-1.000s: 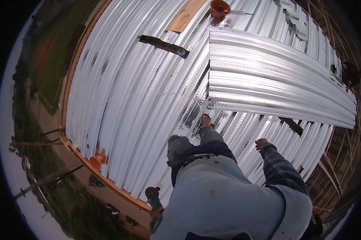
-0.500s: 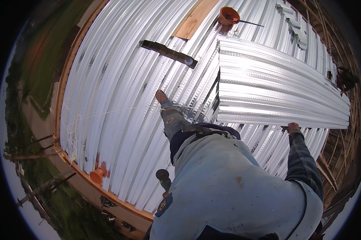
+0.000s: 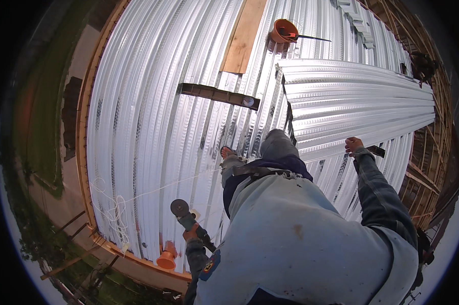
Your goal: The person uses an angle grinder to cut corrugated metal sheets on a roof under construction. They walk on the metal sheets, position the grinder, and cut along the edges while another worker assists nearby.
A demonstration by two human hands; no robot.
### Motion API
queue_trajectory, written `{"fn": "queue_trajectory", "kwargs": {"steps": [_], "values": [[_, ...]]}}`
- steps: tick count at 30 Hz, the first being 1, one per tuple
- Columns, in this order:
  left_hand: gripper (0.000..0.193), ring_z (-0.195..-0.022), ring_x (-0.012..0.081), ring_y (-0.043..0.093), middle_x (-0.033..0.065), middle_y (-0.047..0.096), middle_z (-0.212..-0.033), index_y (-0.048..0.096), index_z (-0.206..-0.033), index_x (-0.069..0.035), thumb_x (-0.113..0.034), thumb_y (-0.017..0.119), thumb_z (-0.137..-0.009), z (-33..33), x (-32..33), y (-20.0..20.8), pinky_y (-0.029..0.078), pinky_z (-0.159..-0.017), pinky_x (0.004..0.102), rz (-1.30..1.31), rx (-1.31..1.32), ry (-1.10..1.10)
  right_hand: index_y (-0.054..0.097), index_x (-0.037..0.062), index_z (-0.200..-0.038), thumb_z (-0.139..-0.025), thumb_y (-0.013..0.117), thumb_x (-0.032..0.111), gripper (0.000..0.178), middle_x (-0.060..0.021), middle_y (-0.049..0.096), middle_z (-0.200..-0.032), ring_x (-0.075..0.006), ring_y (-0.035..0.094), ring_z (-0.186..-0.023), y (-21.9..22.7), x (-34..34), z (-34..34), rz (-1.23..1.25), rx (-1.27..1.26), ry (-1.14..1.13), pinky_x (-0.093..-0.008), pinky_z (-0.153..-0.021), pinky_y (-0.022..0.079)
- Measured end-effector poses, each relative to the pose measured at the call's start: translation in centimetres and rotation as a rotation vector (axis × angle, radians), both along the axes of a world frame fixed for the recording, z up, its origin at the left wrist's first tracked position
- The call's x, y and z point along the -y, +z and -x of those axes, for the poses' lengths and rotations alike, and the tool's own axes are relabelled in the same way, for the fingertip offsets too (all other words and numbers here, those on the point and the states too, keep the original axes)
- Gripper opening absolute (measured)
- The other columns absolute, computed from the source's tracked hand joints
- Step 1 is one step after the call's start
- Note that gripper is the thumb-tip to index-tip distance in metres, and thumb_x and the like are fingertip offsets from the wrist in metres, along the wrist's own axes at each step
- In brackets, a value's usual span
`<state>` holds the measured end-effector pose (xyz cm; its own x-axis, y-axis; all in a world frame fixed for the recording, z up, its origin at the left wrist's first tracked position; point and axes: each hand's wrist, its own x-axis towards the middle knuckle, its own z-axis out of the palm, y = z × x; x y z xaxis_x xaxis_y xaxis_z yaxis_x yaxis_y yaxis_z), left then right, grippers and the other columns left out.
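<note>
White cord (image 3: 118, 216) loops over metal roof (image 3: 150, 137). My left hand (image 3: 191, 233) clasps grinder (image 3: 187, 219) above roof, right of cord. Strip (image 3: 217, 95) ahead. My right hand (image 3: 353, 145), loosely curled, seemingly bare, at sheet's (image 3: 359, 112) near edge; contact unclear.

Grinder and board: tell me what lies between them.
Head view: between the grinder and the board, a dark strip and, nearer the grinder, a white cord cross the ribbed metal sheets.

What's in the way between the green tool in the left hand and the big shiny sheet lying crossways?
Seen from above, the person's legs stand between the green tool, held in the left hand, and the shiny sheet ahead and right.
</note>
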<state>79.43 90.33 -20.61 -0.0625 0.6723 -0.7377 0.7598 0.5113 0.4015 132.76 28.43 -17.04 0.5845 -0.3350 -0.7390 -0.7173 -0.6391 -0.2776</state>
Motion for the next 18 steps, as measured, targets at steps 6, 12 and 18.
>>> {"fn": "queue_trajectory", "kwargs": {"steps": [6,12,18], "values": [[0.058,-0.071,0.0256,0.062,0.0140,0.065,-0.085,0.063,-0.094,0.008,-0.024,0.084,-0.050,-10.3,-12.7,0.4,0.052,-0.066,0.0382,-0.085,-0.048,-0.243,0.058,0.0034,-0.108,-0.085,0.062,0.023,0.031,-0.0119,0.064,-0.076,-0.0193,0.061,-0.058,-2.4,4.2,6.8,0.185,-0.073,-0.303,-0.0347,-0.045,0.049],[0.048,-0.069,0.0234,0.062,0.0131,0.065,-0.081,0.064,-0.088,0.003,-0.025,0.082,-0.054,-23.2,-16.6,-1.0,0.051,-0.062,0.0370,-0.042,-0.093,-0.523,0.048,0.0009,-0.123,-0.085,0.063,0.028,0.049,-0.0227,0.056,-0.112,-0.0323,0.059,-0.096,-2.2,-0.4,1.9,-0.167,-0.470,-0.574,-0.0498,-0.074,0.051],[0.046,-0.068,0.0232,0.062,0.0129,0.065,-0.079,0.064,-0.087,0.003,-0.026,0.082,-0.055,-43.7,-17.2,-3.3,0.051,-0.062,0.0369,0.037,-0.123,-0.589,0.037,0.0058,-0.131,-0.087,0.053,0.023,0.051,-0.0174,0.037,-0.128,-0.0329,0.037,-0.113,16.8,2.2,-33.5,0.169,-0.093,0.020,-0.0569,-0.086,0.033]]}}
